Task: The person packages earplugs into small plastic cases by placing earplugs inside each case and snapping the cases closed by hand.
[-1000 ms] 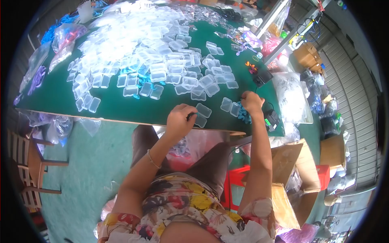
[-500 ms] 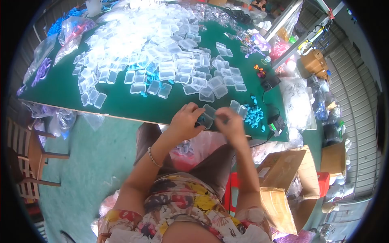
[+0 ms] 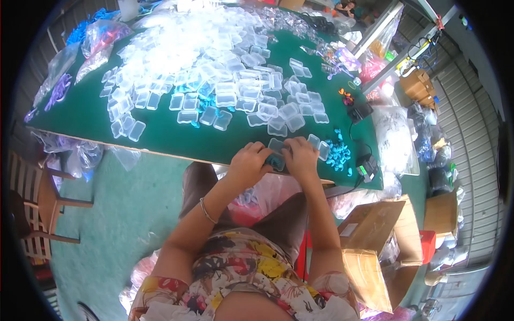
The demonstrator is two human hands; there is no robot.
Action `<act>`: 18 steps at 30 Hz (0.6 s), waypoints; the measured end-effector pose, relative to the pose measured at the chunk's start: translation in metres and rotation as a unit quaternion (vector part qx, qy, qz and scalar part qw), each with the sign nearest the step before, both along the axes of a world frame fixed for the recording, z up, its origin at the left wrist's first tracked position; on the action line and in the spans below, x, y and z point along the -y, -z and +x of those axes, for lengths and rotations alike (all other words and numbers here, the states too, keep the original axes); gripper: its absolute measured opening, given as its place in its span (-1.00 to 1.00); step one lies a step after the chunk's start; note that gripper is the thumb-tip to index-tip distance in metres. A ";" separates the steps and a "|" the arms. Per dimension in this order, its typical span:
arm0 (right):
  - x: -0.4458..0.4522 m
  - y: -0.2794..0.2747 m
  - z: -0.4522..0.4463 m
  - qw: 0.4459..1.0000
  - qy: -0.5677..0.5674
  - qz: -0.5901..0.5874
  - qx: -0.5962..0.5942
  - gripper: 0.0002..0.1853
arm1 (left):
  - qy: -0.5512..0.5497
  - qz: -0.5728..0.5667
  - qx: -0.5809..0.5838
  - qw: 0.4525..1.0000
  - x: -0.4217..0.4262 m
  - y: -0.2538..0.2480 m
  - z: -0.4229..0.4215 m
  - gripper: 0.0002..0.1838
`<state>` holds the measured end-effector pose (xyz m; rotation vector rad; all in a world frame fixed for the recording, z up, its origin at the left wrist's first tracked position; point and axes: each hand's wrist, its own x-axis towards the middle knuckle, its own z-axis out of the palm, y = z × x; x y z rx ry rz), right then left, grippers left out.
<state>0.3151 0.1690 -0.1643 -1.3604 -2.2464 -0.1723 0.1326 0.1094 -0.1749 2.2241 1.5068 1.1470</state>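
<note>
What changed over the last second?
The right hand left the small blue pieces and moved left to the open clear box, where blue now shows. The left hand stayed at that box; the heap of clear boxes looks unchanged.

Green tabletop [image 3: 176, 145] lies open left of the left hand [image 3: 250, 163]; 2 clear plastic boxes [image 3: 324, 151] and blue pieces [image 3: 338, 155] obstruct the right hand's [image 3: 302, 159] outer side.

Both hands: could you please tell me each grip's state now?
Left hand: holding the clear case.
Right hand: at the case; grip cannot be told.
</note>
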 end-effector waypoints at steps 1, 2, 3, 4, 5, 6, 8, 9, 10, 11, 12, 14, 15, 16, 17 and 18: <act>-0.004 0.003 0.002 0.997 -0.038 -0.037 -0.053 -0.73 | -0.003 0.004 0.005 1.000 0.001 0.001 -0.001 -0.54; -0.005 0.006 0.004 0.989 -0.073 -0.076 -0.105 -0.70 | -0.004 0.002 0.004 1.000 0.002 0.003 -0.001 -0.54; -0.003 0.004 0.005 0.989 -0.074 -0.077 -0.105 -0.70 | -0.008 -0.026 0.025 0.999 0.003 -0.002 0.000 -0.50; 0.000 0.002 0.008 0.974 -0.121 -0.104 -0.164 -0.67 | -0.011 -0.054 0.046 0.997 0.004 -0.005 0.001 -0.47; 0.006 0.000 0.010 0.952 -0.166 -0.131 -0.222 -0.64 | -0.011 -0.056 0.046 0.997 0.004 -0.003 0.001 -0.47; 0.012 -0.006 0.010 0.952 -0.165 -0.132 -0.221 -0.64 | -0.007 0.001 0.023 1.000 0.003 -0.002 0.000 -0.47; 0.024 -0.019 0.011 0.952 -0.239 -0.086 -0.168 -0.62 | -0.001 0.059 0.001 0.998 0.000 0.001 0.001 -0.48; 0.030 -0.018 0.010 0.952 -0.237 -0.085 -0.172 -0.62 | -0.016 0.066 -0.022 0.997 -0.002 0.004 0.003 -0.53; 0.029 -0.011 0.010 0.954 -0.231 -0.083 -0.172 -0.62 | -0.030 0.074 -0.044 0.996 -0.003 0.006 0.006 -0.59; 0.026 0.000 0.011 0.955 -0.221 -0.076 -0.182 -0.63 | -0.024 0.075 -0.042 0.996 -0.005 0.006 0.009 -0.59; 0.025 0.004 0.013 0.956 -0.212 -0.068 -0.193 -0.65 | -0.015 0.080 -0.023 0.996 -0.006 0.006 0.011 -0.68; 0.025 0.007 0.018 0.947 -0.200 -0.137 -0.211 -0.67 | -0.006 0.086 -0.005 0.996 -0.006 0.008 0.012 -0.76; 0.025 0.007 0.018 0.932 -0.189 -0.206 -0.229 -0.69 | 0.004 0.090 0.025 0.996 -0.004 0.009 0.011 -0.81; 0.027 0.005 0.019 0.933 -0.188 -0.203 -0.231 -0.69 | 0.015 0.094 0.056 0.994 -0.002 0.009 0.011 -0.83; 0.029 0.002 0.020 0.939 -0.202 -0.190 -0.202 -0.74 | 0.015 0.096 0.056 0.994 0.001 0.008 0.011 -0.83; 0.031 -0.001 0.021 0.944 -0.215 -0.179 -0.173 -0.79 | 0.020 0.064 0.074 0.995 0.006 0.006 0.011 -0.82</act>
